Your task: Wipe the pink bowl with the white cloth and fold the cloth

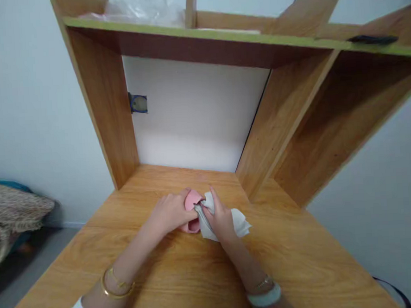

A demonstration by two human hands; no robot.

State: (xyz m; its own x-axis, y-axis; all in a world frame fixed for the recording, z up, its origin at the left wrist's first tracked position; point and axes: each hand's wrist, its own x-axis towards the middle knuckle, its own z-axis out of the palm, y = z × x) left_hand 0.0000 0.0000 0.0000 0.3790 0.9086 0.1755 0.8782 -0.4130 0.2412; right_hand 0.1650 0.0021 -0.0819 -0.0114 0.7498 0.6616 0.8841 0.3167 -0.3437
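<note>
My left hand (170,212) is closed around a small pink object (191,200) that rests on the wooden desk (185,271); I cannot make out what the object is. My right hand (220,218) is closed on a white tissue (240,222) and presses it against the pink object. Part of the tissue spreads out on the desk to the right of my hand. Both wrists wear bracelets.
A wooden hutch rises behind my hands, with an upright panel (273,122) just to the right and another (108,104) to the left. Crumpled clear plastic (144,9) and a dark flat item (372,38) lie on the top shelf. A woven fabric pile (10,212) sits at far left.
</note>
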